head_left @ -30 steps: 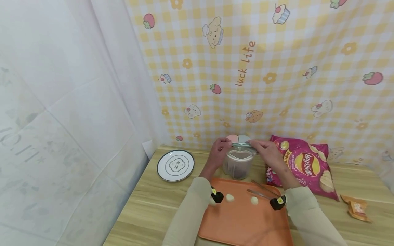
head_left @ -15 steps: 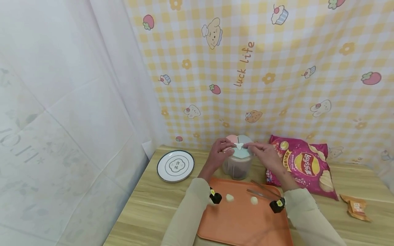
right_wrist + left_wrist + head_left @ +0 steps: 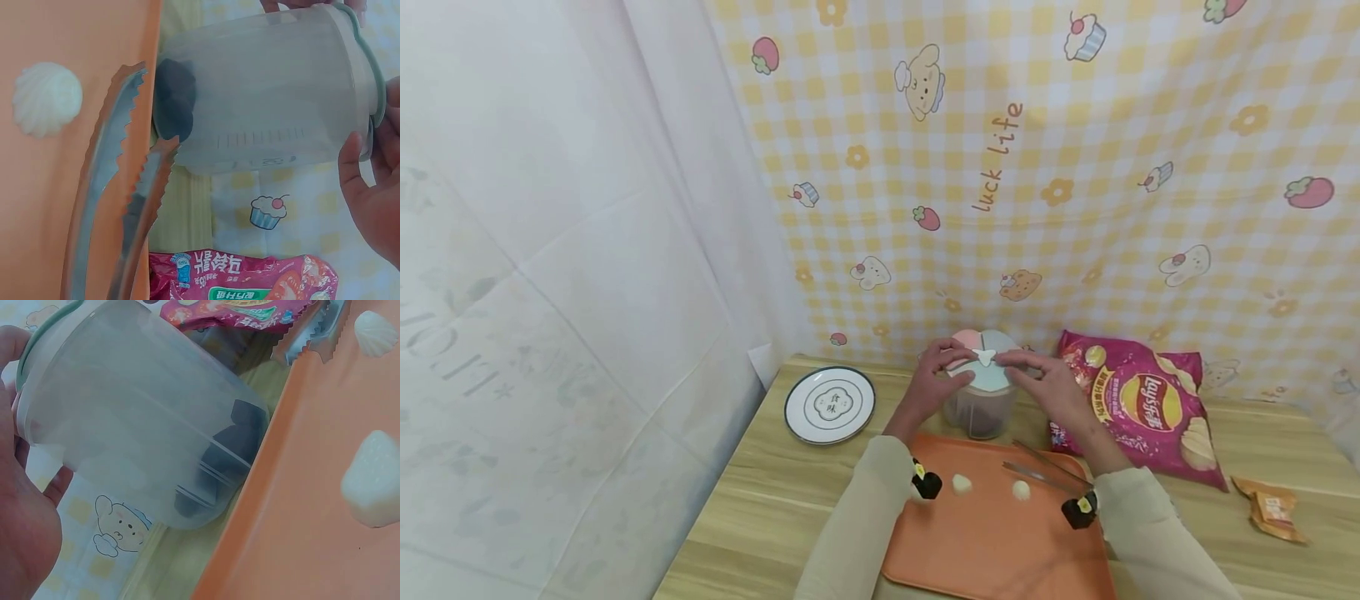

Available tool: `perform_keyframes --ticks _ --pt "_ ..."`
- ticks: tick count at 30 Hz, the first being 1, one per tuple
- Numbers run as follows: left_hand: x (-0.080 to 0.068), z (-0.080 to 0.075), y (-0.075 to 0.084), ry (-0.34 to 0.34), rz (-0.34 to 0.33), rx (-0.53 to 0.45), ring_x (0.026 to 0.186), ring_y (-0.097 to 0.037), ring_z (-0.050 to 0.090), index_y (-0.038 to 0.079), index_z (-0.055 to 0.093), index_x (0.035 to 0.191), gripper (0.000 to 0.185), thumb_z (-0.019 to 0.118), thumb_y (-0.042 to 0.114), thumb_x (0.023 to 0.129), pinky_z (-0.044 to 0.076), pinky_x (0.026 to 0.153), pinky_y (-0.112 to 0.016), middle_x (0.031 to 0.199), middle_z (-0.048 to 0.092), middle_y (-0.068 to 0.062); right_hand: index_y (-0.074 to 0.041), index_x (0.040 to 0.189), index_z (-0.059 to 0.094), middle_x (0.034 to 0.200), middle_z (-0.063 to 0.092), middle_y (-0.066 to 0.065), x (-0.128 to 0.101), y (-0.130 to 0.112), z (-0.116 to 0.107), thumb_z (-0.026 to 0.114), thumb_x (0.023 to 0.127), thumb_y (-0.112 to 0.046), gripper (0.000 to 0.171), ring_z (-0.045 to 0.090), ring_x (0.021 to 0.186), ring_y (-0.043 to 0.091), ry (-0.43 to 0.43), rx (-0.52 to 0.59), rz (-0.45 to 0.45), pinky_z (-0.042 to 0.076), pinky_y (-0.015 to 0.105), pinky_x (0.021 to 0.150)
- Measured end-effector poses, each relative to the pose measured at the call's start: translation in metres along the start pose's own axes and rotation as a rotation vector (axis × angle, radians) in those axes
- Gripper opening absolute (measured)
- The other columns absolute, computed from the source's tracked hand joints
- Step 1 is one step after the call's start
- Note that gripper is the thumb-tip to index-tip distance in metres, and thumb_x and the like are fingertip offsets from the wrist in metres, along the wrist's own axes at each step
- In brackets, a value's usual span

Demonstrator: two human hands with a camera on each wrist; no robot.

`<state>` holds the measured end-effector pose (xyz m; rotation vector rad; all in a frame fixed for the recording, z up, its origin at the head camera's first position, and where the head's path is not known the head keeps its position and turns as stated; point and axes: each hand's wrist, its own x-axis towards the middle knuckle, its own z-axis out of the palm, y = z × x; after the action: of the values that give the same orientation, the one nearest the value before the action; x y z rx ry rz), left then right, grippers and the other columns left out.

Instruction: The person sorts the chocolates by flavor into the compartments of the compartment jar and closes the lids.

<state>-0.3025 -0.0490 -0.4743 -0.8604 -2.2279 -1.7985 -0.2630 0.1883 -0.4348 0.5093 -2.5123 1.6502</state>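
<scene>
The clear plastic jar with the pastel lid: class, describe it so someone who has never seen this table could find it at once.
Start at the wooden table before the yellow checked cloth, then find the orange tray. The jar stands just behind the tray's far edge, left of the pink crisp bag. It alone is see-through, has a pink, blue and green sectioned lid, holds something dark at the bottom, and has both hands at its top.

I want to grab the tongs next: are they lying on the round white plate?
No, the tongs lie on the orange tray, while the white plate sits apart at the table's left.
</scene>
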Motion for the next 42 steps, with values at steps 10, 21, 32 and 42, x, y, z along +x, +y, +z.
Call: perform_keyframes --ticks 10,21,32,42 --pt "-0.002 0.001 0.002 0.002 -0.011 -0.04 0.13 -0.022 0.04 0.004 0.071 0.124 0.027 0.067 0.014 0.099 0.037 0.101 -0.042 0.139 0.047 -0.008 -0.01 0.131 0.071 0.141 0.061 0.008 -0.004 0.003 0.002 0.064 0.105 -0.018 0.028 0.052 0.129 0.028 -0.035 0.009 -0.114 0.052 0.026 0.084" --pt "-0.003 0.007 0.002 0.009 -0.01 -0.049 0.134 -0.027 0.04 0.001 0.07 0.126 0.028 0.066 0.011 0.1 0.037 0.105 -0.043 0.144 0.046 -0.012 -0.016 0.131 0.072 0.143 0.059 0.002 -0.008 0.006 -0.001 0.061 0.106 -0.026 0.028 0.05 0.132 0.024 -0.031 -0.017 -0.101 0.05 0.032 0.088" --pt "-0.004 0.005 0.005 0.017 -0.045 0.034 0.136 -0.015 0.04 0.012 0.07 0.119 0.025 0.072 0.022 0.097 0.037 0.11 -0.044 0.144 0.047 0.002 -0.008 0.126 0.074 0.136 0.066 0.01 0.005 0.001 0.001 0.061 0.106 -0.02 0.026 0.061 0.119 0.031 0.075 -0.125 -0.102 0.05 0.024 0.081" --pt "-0.004 0.001 0.012 -0.026 -0.063 0.12 0.135 -0.015 0.04 0.014 0.07 0.122 0.03 0.075 0.026 0.096 0.037 0.111 -0.042 0.145 0.045 0.004 -0.005 0.148 0.055 0.154 0.046 0.021 0.027 0.003 -0.007 0.058 0.107 -0.029 0.048 0.044 0.139 0.044 0.02 -0.078 0.114 0.04 0.058 0.107"
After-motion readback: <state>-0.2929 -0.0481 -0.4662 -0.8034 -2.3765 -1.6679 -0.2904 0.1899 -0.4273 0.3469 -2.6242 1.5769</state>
